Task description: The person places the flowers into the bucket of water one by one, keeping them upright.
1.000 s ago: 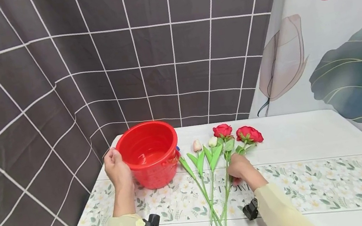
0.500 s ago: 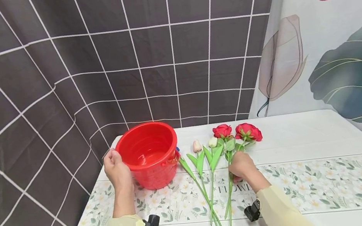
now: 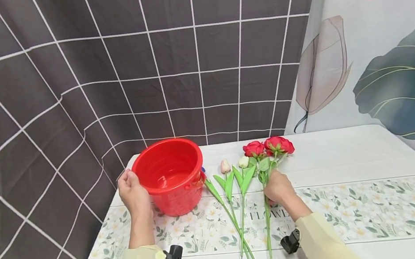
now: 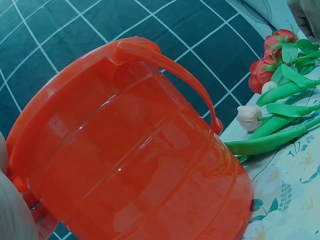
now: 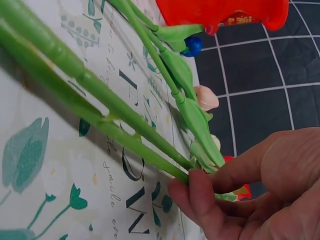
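Observation:
A red plastic bucket (image 3: 180,203) stands upright at the left of the table. My left hand (image 3: 135,196) grips its left side at the rim; in the left wrist view most of that hand is out of frame. To the right, my right hand (image 3: 279,188) pinches the green stems (image 5: 145,130) of two red roses between thumb and fingers. The rose heads, one on the left (image 3: 253,148) and a fuller one (image 3: 279,145), lie side by side beyond the hand. Nearer the bucket lie a pink tulip (image 3: 224,166) and a white tulip (image 3: 243,162), their stems crossing.
Another green stem with leaves (image 3: 213,191) lies against the bucket's right side, near a small blue ball-like thing (image 5: 193,46). The white table (image 3: 340,154) has a flower-printed strip across it. A dark gridded curtain (image 3: 176,53) hangs behind and at the left.
The right hand has drawn the rose stems together, and they now lie nearly parallel. The right rose head has shifted left, close to the other. The left hand and bucket have hardly moved.

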The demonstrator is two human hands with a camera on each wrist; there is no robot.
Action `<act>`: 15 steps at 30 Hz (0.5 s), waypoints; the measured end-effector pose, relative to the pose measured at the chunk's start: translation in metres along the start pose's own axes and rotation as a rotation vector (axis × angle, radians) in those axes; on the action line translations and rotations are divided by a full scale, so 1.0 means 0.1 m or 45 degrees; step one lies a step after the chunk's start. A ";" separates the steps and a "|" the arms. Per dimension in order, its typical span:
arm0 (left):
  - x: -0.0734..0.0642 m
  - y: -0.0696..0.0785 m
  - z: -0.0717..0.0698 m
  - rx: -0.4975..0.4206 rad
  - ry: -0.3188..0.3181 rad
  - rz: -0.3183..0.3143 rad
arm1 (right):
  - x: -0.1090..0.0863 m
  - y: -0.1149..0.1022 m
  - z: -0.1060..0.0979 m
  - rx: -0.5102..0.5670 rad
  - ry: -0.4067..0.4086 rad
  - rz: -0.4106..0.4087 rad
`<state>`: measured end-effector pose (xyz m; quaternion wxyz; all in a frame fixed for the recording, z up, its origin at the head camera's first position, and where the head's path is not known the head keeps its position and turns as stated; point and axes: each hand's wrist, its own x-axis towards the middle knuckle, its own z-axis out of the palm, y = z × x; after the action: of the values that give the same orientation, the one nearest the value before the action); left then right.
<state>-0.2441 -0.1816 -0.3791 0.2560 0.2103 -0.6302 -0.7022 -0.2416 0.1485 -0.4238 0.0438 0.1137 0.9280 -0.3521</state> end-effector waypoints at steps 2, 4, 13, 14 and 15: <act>0.00 0.00 0.00 0.000 0.000 -0.001 | -0.01 0.01 -0.01 0.019 0.009 0.003; 0.00 0.00 0.00 0.002 -0.001 -0.002 | -0.02 0.02 -0.02 0.038 0.017 0.005; 0.00 0.00 0.00 0.013 -0.001 -0.005 | -0.03 0.02 -0.10 0.034 0.121 -0.070; 0.00 0.00 0.00 0.013 -0.002 -0.005 | -0.03 0.01 -0.11 0.040 0.131 -0.074; 0.00 0.00 0.00 0.014 -0.003 -0.006 | -0.03 0.01 -0.12 0.047 0.141 -0.076</act>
<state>-0.2439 -0.1816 -0.3786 0.2526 0.2122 -0.6338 -0.6996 -0.2383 0.1567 -0.4146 -0.0202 0.1063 0.9253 -0.3636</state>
